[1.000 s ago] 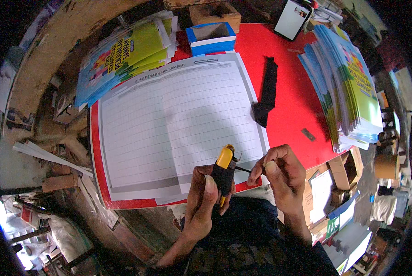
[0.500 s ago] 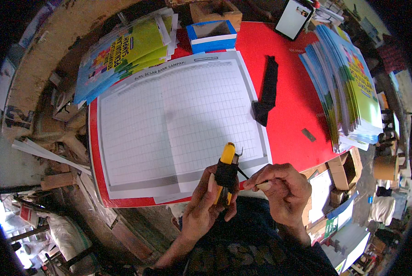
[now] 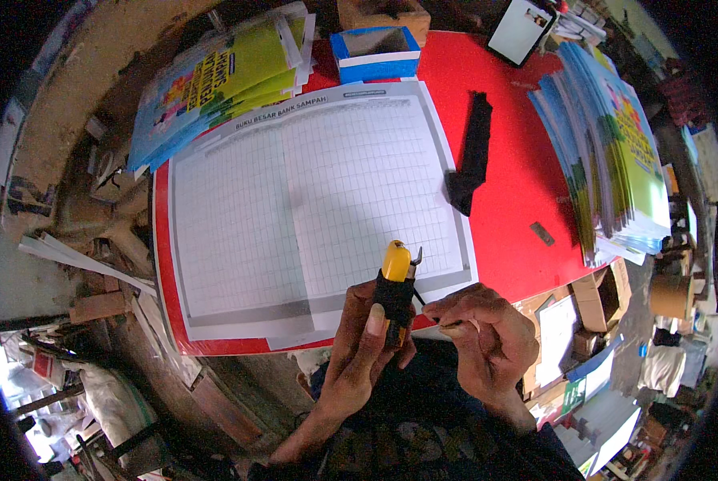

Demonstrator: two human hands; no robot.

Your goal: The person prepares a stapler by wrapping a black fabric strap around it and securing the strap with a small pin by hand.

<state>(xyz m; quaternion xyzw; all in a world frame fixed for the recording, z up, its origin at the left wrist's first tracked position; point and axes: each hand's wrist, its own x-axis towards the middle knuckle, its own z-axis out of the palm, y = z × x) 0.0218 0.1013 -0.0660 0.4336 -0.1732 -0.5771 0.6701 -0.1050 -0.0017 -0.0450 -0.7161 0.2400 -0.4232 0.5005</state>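
Observation:
Upright in my left hand (image 3: 353,353), a yellow tool (image 3: 396,263) is gripped around its lower part. A black band (image 3: 392,298) wraps its middle. Close beside the yellow end stands a small hooked metal tip (image 3: 416,255). From the band a thin black strand (image 3: 420,297) runs toward my right hand (image 3: 495,341). The fingertips of that hand are pinched together near the strand's end; what exactly they hold is too small to make out. Both hands are over the near edge of a large printed grid sheet (image 3: 238,224).
Under the sheet is a red tabletop (image 3: 511,168). Stacks of booklets lie at its far left (image 3: 214,88) and right (image 3: 615,152). Beyond the sheet stands a blue-and-white box (image 3: 379,68). A black strip (image 3: 473,152), a small dark piece (image 3: 542,233) and a tablet (image 3: 522,30) are right of it.
The yellow tool has shifted slightly left and tilted a little in my left hand. My right hand has turned slightly, its fingertips still pinched near the strand.

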